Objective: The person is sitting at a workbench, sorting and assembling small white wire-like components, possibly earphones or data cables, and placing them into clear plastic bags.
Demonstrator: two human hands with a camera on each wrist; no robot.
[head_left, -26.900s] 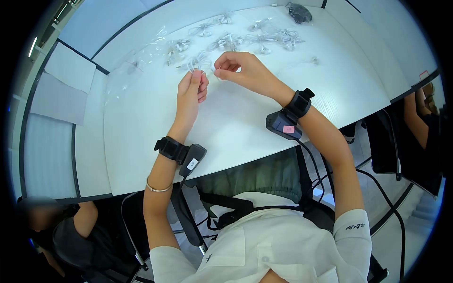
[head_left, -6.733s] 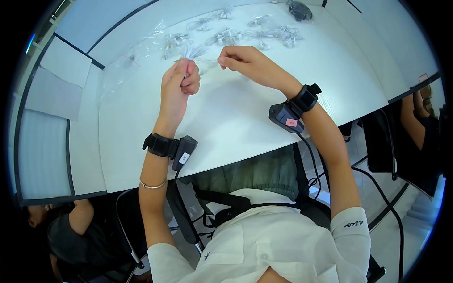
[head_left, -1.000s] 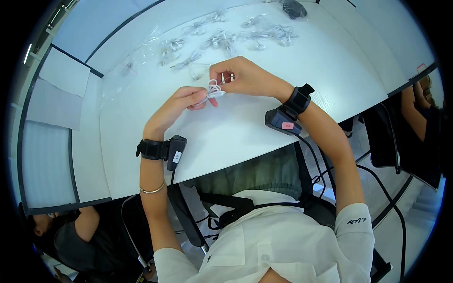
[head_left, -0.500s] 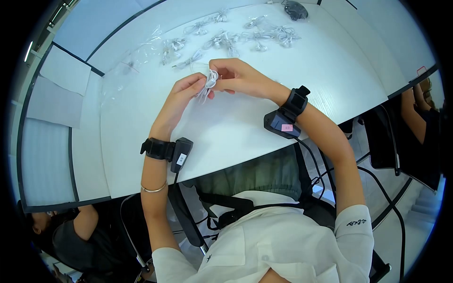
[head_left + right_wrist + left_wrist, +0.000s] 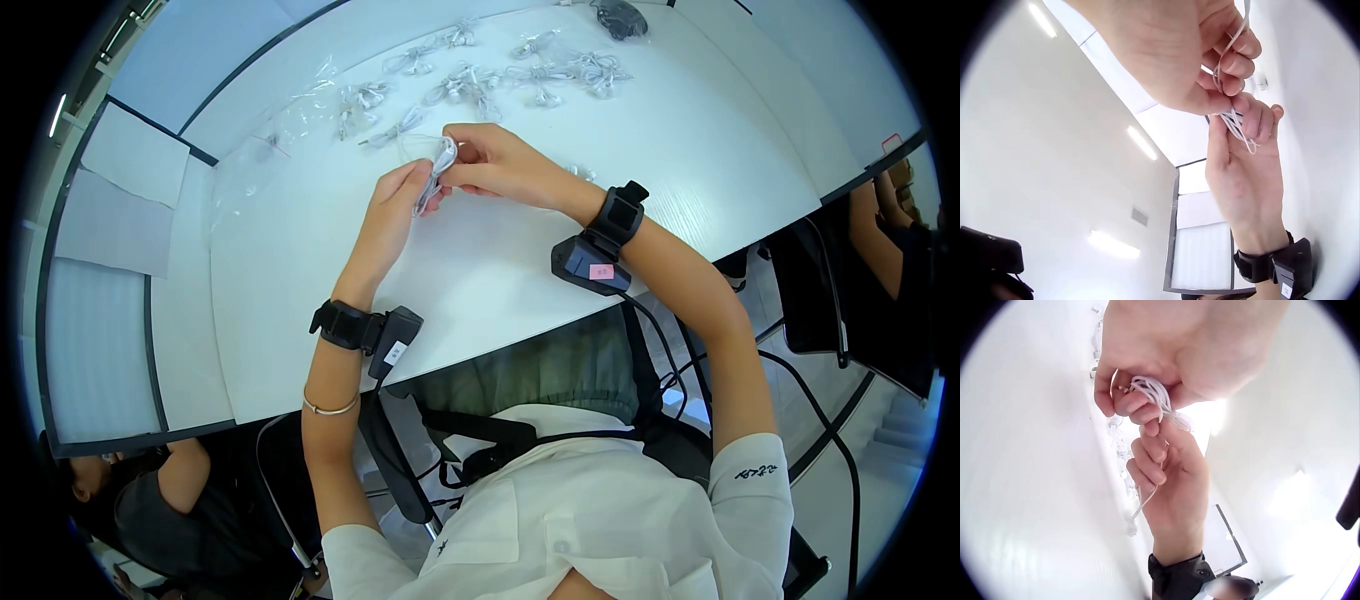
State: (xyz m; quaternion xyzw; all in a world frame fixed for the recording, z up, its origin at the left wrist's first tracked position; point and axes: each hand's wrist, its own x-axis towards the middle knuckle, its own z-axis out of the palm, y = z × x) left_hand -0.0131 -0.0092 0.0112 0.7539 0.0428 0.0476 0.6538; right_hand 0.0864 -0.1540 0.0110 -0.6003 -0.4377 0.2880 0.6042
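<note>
Both hands meet over the white table, at a coiled bundle of white earphone cable point(image 5: 438, 165). My left hand point(image 5: 393, 205) holds the bundle with thumb and curled fingers; the loops point(image 5: 1154, 394) stick out between them in the left wrist view. My right hand point(image 5: 505, 165) pinches the cable at the bundle's edge, thumb against fingertips. In the right wrist view, a loose strand point(image 5: 1230, 47) runs across the right fingers to the loops. The left hand's fingers partly hide the bundle. Just beyond the hands lies another tied bundle point(image 5: 398, 127).
Several white cable bundles point(image 5: 465, 85) lie across the back of the table point(image 5: 690, 180). A dark bagged object point(image 5: 622, 18) sits at the far right, and clear plastic bags point(image 5: 270, 155) lie at the left. Panels wall the back and sides.
Since a second ago the held bundle has turned more upright, and the left hand has risen slightly. A bundle now lies where the left hand held fanned loops 6.7 seconds ago.
</note>
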